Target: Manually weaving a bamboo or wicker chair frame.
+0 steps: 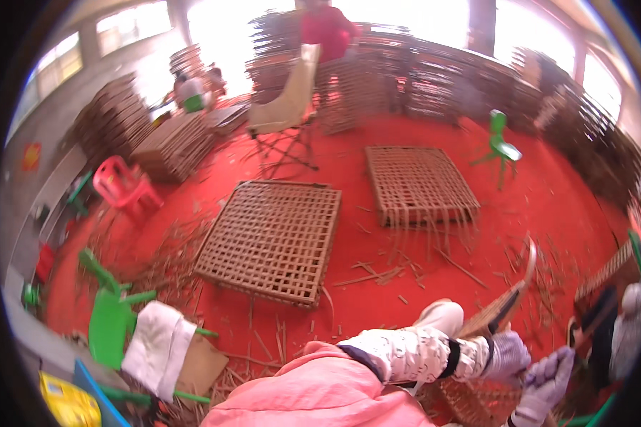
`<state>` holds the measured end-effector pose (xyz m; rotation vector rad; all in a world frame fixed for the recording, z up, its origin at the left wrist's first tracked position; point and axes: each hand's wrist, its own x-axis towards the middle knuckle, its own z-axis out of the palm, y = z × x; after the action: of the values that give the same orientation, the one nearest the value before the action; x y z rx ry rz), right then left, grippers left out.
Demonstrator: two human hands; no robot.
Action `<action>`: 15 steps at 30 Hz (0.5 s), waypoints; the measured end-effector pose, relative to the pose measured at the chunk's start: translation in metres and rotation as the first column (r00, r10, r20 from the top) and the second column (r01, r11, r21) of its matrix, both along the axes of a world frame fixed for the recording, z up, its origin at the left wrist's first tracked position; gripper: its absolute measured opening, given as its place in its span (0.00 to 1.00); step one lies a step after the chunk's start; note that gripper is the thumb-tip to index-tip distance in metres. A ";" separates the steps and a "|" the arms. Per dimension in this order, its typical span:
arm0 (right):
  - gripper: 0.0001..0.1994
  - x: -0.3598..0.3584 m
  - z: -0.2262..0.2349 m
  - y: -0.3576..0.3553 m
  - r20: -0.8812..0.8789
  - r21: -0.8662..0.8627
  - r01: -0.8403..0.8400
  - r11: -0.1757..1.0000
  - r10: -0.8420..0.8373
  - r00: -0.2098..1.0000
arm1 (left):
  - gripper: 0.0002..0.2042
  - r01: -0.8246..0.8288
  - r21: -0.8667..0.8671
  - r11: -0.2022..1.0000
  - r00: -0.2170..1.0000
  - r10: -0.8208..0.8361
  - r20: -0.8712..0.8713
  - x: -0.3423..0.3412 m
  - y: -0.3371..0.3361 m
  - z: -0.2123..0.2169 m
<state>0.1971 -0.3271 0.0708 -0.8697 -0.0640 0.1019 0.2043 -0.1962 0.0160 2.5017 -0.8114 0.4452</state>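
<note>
My left arm, in a pink sleeve and a white patterned sleeve cover, reaches toward the lower right. My left hand (510,354), in a pale striped glove, is over a brown woven panel (493,313); its fingers are blurred and I cannot tell what they touch. Close beside it, my right hand (548,378), in a pale purple glove, is closed with the fingers pressed together. Whatever it may hold is too small or blurred to name. More brown woven lattice (466,404) shows under the hands, and a loose strip (530,260) curves up from the panel.
Two square woven frames (271,238) (421,178) lie on the red floor among cut strips. At left stand a green chair (107,320) with a white cloth and a pink chair (124,185). Another person (630,327) is at the right edge. Woven stacks (434,78) line the back.
</note>
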 end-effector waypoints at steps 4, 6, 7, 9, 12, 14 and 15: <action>0.14 -0.006 0.016 -0.010 0.130 0.028 -0.235 0.972 0.229 0.965 | 0.22 0.011 0.086 0.996 0.997 -0.004 -0.079 0.007 0.003 0.002; 0.16 -0.005 0.005 -0.005 0.151 -0.037 -0.200 0.979 0.203 0.967 | 0.20 0.007 0.064 0.998 0.994 0.000 -0.113 0.006 0.004 0.001; 0.18 -0.007 -0.001 -0.004 0.146 -0.203 -0.105 0.974 0.136 0.980 | 0.20 0.008 0.064 0.998 0.993 -0.001 -0.114 0.006 0.000 -0.005; 0.19 -0.010 -0.007 -0.006 0.150 -0.359 -0.013 0.933 0.071 0.986 | 0.12 -0.141 -0.059 0.988 0.990 0.141 -0.011 0.004 -0.006 -0.011; 0.20 -0.014 -0.010 -0.010 0.239 -0.447 0.064 0.892 0.051 0.970 | 0.08 -0.020 0.064 0.998 1.000 0.020 -0.003 0.008 -0.005 0.000; 0.19 -0.019 -0.003 -0.008 0.217 -0.460 0.053 0.886 0.054 0.975 | 0.06 -0.038 0.017 0.999 0.990 0.035 0.139 0.013 -0.012 -0.019; 0.19 -0.021 0.000 -0.008 0.187 -0.486 0.033 0.873 0.067 0.980 | 0.05 -0.051 -0.048 0.998 0.961 0.062 0.270 0.014 -0.014 -0.023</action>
<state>0.1763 -0.3354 0.0706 -1.3873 -0.2418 0.0467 0.2188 -0.2104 -0.0071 2.4636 -0.8236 0.8311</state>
